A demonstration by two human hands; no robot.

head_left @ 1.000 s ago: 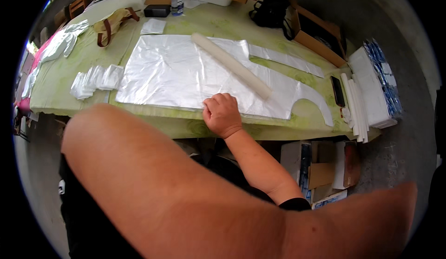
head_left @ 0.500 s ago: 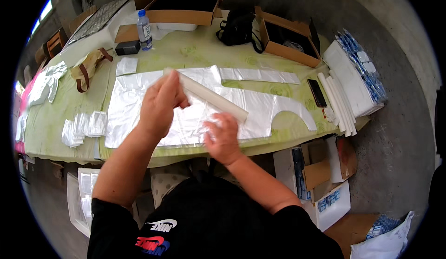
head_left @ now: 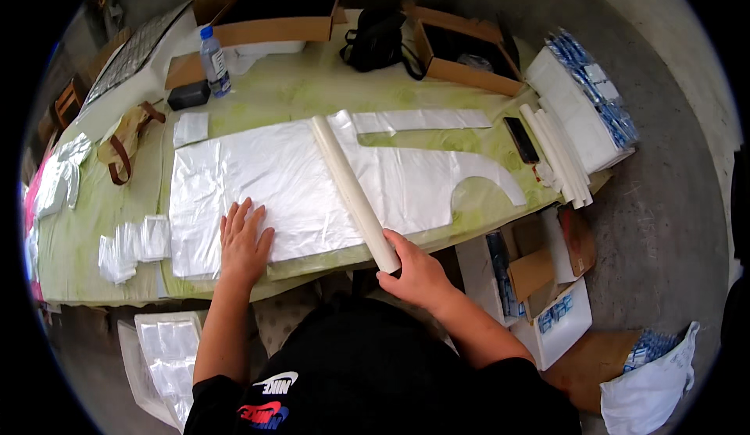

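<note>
A shiny white plastic apron [head_left: 258, 162] lies spread over the table, its narrow strips and a curved cut-out on the right. My left hand [head_left: 245, 247] rests flat on its near left part, fingers spread. Across the apron slants a pale tube [head_left: 348, 185], its far end near the apron's top edge and its near end at the front edge. My right hand [head_left: 420, 275] grips that near end, thumb and fingers on either side.
A green patterned cloth [head_left: 289, 83] covers the table. Folded white packets [head_left: 141, 244] lie at left. A water bottle [head_left: 215, 64], black bag [head_left: 375, 41] and open cardboard box [head_left: 469, 56] stand behind. At right are a phone [head_left: 521, 140] and more white tubes [head_left: 555, 154].
The tube has swung from above the apron to a steeper slant across it. My left hand has let go of it and come down flat on the apron; my right hand now holds its near end.
</note>
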